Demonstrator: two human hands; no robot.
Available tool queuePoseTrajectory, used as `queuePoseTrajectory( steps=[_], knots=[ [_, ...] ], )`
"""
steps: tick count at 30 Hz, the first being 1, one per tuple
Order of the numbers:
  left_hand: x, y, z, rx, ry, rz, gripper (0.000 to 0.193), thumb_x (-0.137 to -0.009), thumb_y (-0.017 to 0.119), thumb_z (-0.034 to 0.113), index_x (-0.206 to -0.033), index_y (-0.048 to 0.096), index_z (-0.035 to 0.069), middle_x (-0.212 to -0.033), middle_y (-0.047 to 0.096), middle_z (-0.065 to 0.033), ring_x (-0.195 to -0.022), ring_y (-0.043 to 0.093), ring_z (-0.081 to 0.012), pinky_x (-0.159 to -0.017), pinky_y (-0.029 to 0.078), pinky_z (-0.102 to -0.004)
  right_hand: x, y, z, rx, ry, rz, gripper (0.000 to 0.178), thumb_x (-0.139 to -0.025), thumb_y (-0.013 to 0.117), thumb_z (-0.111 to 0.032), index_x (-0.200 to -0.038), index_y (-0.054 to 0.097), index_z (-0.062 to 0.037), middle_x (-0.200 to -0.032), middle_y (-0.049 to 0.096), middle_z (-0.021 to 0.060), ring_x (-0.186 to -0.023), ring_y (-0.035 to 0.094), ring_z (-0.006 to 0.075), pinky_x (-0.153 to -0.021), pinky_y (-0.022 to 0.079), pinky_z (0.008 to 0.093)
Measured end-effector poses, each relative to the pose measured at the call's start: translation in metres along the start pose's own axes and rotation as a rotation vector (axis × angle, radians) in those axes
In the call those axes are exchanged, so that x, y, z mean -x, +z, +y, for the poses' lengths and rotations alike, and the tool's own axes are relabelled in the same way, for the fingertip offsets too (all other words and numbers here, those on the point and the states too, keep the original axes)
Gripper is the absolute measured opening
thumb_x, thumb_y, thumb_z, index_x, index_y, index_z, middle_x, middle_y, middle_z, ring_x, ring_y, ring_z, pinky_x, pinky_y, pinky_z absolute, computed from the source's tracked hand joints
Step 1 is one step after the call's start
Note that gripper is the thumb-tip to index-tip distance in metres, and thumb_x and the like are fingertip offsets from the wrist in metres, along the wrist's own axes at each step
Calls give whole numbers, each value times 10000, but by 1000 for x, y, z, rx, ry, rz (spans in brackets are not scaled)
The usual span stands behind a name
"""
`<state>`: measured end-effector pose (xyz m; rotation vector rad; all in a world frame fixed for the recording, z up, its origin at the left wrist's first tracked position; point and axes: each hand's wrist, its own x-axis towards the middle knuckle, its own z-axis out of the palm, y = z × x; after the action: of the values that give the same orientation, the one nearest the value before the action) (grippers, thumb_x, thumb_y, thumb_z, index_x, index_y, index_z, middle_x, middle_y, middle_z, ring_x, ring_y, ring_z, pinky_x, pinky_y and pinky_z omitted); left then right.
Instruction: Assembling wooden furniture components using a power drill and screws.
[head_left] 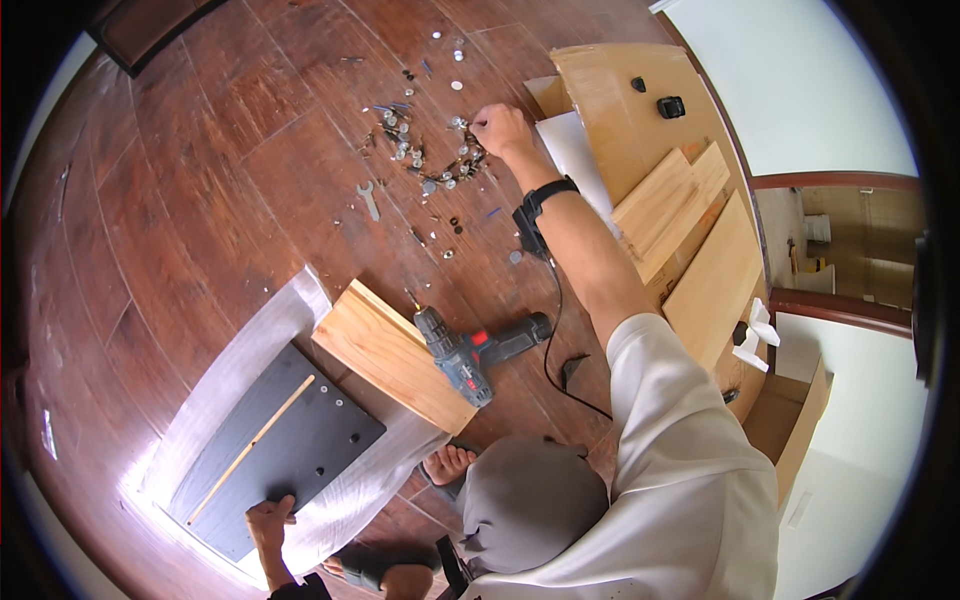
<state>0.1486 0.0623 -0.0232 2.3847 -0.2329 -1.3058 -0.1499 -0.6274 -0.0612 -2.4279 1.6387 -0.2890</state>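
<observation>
My right hand [500,130] reaches out over the floor to a loose pile of small fittings [405,150]. Its fingertips are pinched at the pile's right side; what is between them is too small to make out. Down at the lower left, my left hand [268,522] is bent round the near edge of a dark grey panel [245,425]. A thin light wood strip [250,450] runs along that panel, and several small round fittings sit in it. The panel lies on a white foam sheet [215,355].
A cordless drill [465,355] lies beside a pale wooden board [390,350]. Above it is a small wrench [369,199]. To the right, a cardboard box [625,95] and wooden boards [705,265] line the wall. A black cable [550,340] crosses the floor near my right arm.
</observation>
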Motion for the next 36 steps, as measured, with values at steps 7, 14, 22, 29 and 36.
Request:
queuePoseTrajectory(
  steps=[7,14,22,29,36],
  knots=[
    [8,3,4,14,10,60,283,-754,762,162,-620,648,-60,-521,622,-112,-430,582,-161,-467,492,-281,19,-8,-26,-194,65,8,202,-830,637,-225,-950,647,-63,-937,686,147,-918,653,339,-817,520,408],
    [10,6,7,39,20,61,277,-759,768,167,-643,652,-57,-530,617,-106,-443,586,-155,-468,502,-285,56,-15,-41,-352,-348,-116,146,-888,602,-137,-1015,629,-72,-950,678,139,-872,666,308,-747,522,383],
    [10,11,3,76,45,94,293,-762,768,186,-660,651,-63,-534,611,-107,-456,589,-157,-471,507,-278,69,-17,-12,-334,-79,-153,252,-825,653,-84,-1075,668,-100,-993,688,131,-927,671,278,-800,527,353],
    [13,13,-2,72,83,162,306,-763,766,204,-656,648,-57,-531,607,-98,-456,577,-144,-470,487,-273,79,-16,-21,-272,-239,-84,278,-801,651,-56,-1073,661,-114,-1013,680,136,-938,658,302,-814,527,374],
    [16,17,4,29,106,171,311,-779,754,212,-651,646,-51,-534,608,-90,-466,578,-141,-473,481,-274,66,-15,-17,-185,-190,-133,256,-791,691,-110,-1046,675,-108,-915,697,129,-866,677,282,-777,536,360]
  ],
)
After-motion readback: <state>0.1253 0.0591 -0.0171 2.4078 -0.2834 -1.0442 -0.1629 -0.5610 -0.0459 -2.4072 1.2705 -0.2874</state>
